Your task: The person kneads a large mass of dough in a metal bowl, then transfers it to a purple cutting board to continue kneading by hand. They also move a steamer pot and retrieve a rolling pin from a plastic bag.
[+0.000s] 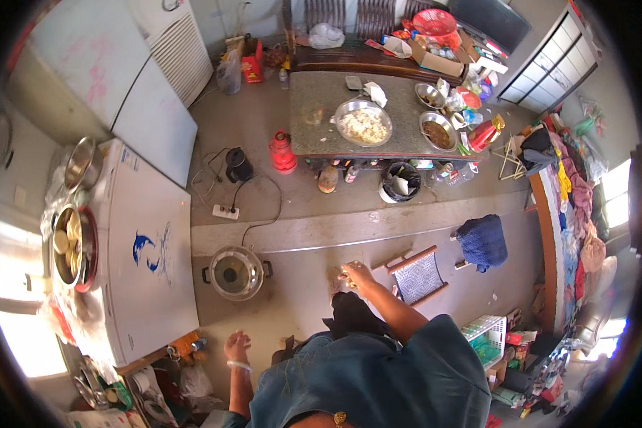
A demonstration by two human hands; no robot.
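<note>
My right hand (pixel 357 274) is stretched out ahead of my body, above the floor, its fingers curled around something small and pale that I cannot identify. My left hand (pixel 237 343) hangs low at my left side with the fingers apart and nothing in them; a pale bracelet circles that wrist. Between my left hand and the step stands an electric pot (pixel 236 273) with a glass lid and two dark handles. Just right of my right hand is a low folding stool (pixel 418 275) with a woven seat.
A stone-topped table (pixel 310 91) holds a bowl of pale food (pixel 364 124) and a bowl of brown food (pixel 437 134). Before it stand a lined bin (pixel 401 182), a red thermos (pixel 282 152) and a black kettle (pixel 239 165). A cord crosses the raised step (pixel 310 230). A white chest freezer (pixel 155 299) stands left.
</note>
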